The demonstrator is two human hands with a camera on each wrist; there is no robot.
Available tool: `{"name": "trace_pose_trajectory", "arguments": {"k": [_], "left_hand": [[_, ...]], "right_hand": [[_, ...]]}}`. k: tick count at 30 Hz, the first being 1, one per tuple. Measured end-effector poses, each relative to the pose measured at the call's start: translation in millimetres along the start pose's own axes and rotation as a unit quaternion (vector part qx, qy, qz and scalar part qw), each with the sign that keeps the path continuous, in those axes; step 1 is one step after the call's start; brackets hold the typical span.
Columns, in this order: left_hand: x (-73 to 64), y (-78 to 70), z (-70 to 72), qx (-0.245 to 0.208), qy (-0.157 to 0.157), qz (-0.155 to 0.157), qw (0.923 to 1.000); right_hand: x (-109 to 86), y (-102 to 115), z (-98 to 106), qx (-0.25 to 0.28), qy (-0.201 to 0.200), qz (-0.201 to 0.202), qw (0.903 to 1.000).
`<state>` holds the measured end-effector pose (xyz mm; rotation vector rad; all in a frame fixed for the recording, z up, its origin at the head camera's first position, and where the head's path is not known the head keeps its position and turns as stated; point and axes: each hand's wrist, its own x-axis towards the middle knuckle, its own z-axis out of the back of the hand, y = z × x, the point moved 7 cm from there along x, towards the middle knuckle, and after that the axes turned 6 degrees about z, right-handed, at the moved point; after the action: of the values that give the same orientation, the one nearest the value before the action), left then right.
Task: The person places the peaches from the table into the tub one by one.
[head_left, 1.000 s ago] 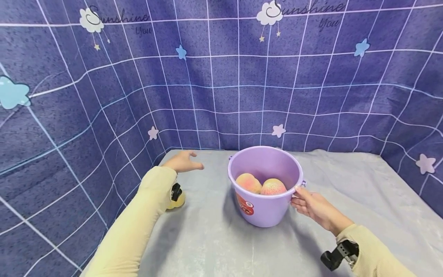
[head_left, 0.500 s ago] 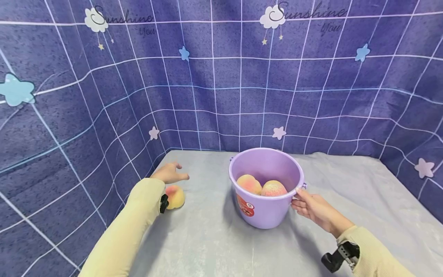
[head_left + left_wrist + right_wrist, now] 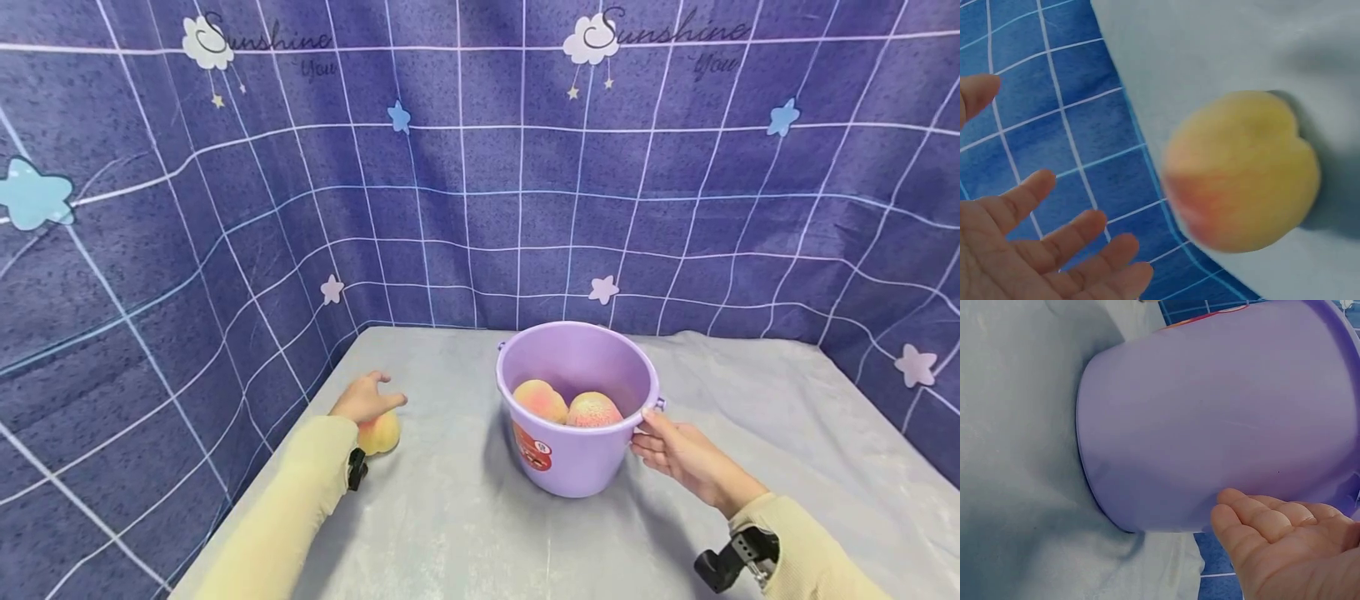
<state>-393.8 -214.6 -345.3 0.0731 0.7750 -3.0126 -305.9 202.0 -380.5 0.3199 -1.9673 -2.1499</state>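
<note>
A purple bucket (image 3: 573,462) stands upright on the grey cloth, with two peaches (image 3: 540,401) visible inside it. My right hand (image 3: 686,454) holds its rim at the right: the thumb lies on the rim and the fingers bend against the outer wall. In the right wrist view those fingers (image 3: 1254,519) touch the bucket's side. Another peach (image 3: 1241,175), yellow with a red blush, lies on the cloth at the left. Over and just beyond it is my left hand (image 3: 367,400), fingers spread and apart from the fruit, holding nothing.
Grey cloth (image 3: 450,517) covers the tabletop. A blue gridded curtain (image 3: 487,167) with clouds and stars hangs behind and along both sides, close to the left peach. A red label (image 3: 532,450) is on the bucket's front.
My left hand has moved left, then lower and nearer to the peach on the cloth, which it now partly covers in the head view. The right hand and bucket stay put.
</note>
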Motion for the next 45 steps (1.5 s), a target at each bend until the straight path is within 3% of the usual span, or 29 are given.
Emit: {"name": "trace_pose_trajectory", "arguments": {"k": [5,11,17,21,27,36,45], "left_hand": [[3.6,18.9,-17.1,-0.018,0.012,0.034,0.9992],[8.8,28.2,-20.7,-0.029,0.003,0.053,0.9982],[16.5,36.1,-26.7,0.005,-0.001,0.07,0.9975],[21.7,42.7,-36.2,0.023,-0.009,0.066,0.9975],[23.9,51.9,-50.9,0.014,-0.012,0.076,0.997],[24.7,56.9,-52.6,0.049,-0.031,0.086,0.9946],[26.2,54.3,-54.7,0.055,-0.035,0.071,0.9953]], "right_hand": [[-1.2,-1,1,0.003,-0.007,-0.005,1.0],[-0.1,-3,1,-0.001,-0.006,-0.004,1.0],[1.1,-3,2,0.002,-0.007,-0.003,1.0],[1.3,-5,3,0.004,-0.011,-0.004,0.9999],[0.0,-5,5,0.009,-0.017,-0.01,0.9998],[2.1,-3,3,0.002,0.003,-0.001,1.0],[4.6,-4,6,-0.005,0.0,-0.003,1.0]]}}
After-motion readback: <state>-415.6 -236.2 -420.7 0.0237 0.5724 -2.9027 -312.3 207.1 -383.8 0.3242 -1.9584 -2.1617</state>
